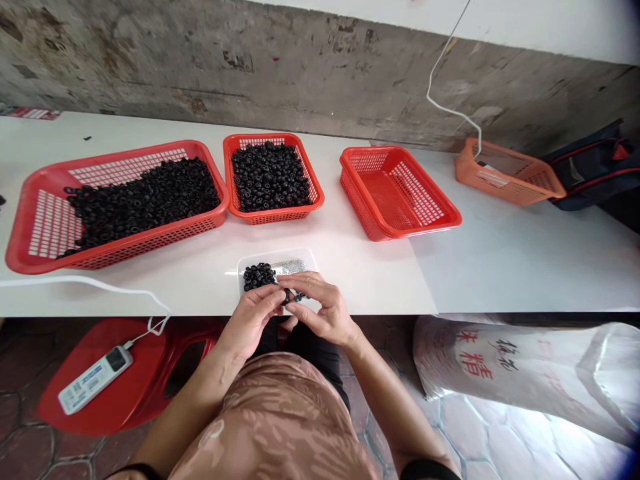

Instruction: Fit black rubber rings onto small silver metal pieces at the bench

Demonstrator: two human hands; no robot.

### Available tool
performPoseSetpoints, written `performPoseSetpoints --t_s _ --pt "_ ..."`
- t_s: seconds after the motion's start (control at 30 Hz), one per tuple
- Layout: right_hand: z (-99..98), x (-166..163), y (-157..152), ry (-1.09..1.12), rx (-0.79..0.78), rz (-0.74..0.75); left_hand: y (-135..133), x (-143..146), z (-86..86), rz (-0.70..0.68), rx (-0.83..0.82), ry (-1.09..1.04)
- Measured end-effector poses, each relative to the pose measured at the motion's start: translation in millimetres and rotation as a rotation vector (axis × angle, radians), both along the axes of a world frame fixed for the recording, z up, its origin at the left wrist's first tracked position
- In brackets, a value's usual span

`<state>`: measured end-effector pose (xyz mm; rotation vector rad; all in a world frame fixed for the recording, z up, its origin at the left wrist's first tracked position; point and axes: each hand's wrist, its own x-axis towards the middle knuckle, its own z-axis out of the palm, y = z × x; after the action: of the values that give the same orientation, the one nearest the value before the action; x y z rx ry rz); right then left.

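Head view: left hand [253, 321] and right hand [323, 312] meet at the near edge of the table [360, 267], fingertips pinched together on a black ring [287, 298] above the clear tray [274, 254]. Risk: the ring slips floorward; a wrist nudge could tip the tray off the edge.
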<state>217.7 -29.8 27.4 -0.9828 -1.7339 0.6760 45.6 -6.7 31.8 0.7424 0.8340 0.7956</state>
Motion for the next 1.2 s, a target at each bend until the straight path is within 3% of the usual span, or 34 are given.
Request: performPoseSetpoints --t_s 0.17,0.33,0.53,0.83,1.2 --pt "5.2 6 1 0.160 -0.245 0.050 0 -1 -1.8 0.000 0.179 0.125" --pt "4.2 10 1 0.171 -0.349 0.074 -1 0 -1.7 -0.041 0.100 0.081" --pt "8.3 13 3 0.061 -0.192 0.067 0 -2 -5.4 -0.007 0.192 0.155" --pt "8.9 -12 -4 -0.638 0.194 -0.222 1 0 -12.0 0.119 0.304 0.211" --pt "3.0 -11 1 -0.642 0.295 -0.197 -4 -9 -12.9 0.011 0.297 0.190"
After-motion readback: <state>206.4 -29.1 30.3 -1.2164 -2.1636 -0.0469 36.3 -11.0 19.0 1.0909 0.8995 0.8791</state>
